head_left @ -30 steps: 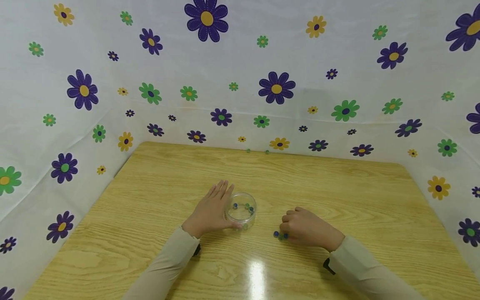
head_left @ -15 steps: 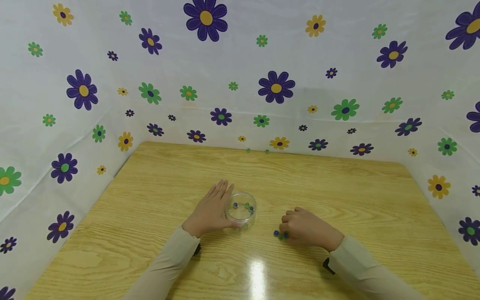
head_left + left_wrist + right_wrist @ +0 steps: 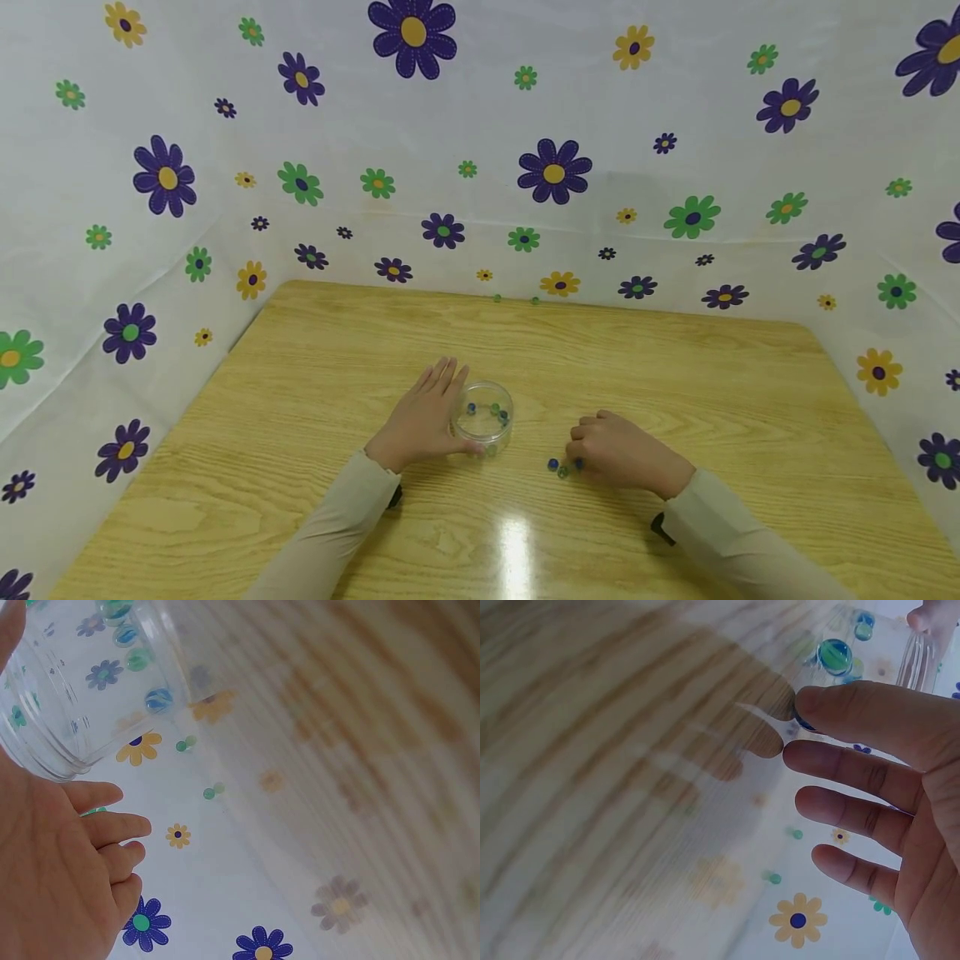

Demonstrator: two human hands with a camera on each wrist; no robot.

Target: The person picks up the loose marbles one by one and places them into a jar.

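Observation:
A clear round jar (image 3: 493, 439) with an open top stands near the table's middle, several glass marbles (image 3: 159, 700) lying inside at its base. My left hand (image 3: 423, 421) cups it from the left, fingers along the far side and thumb at the front. To the jar's right, my right hand (image 3: 618, 450) is low over the table. A dark blue marble (image 3: 579, 464) is pinched between its thumb and index finger, mostly hidden behind the thumb in the right wrist view. Beside it on the table lie a blue marble (image 3: 553, 464) and a green marble (image 3: 563, 472).
Two small green marbles (image 3: 497, 298) (image 3: 535, 301) sit at the table's far edge. White flower-printed cloth (image 3: 450, 183) rises behind and on both sides of the wooden table (image 3: 360, 333).
My right hand has shifted slightly to the right, and the blue marble at its fingertips moved along, away from the green one. The left hand and jar have stayed in place.

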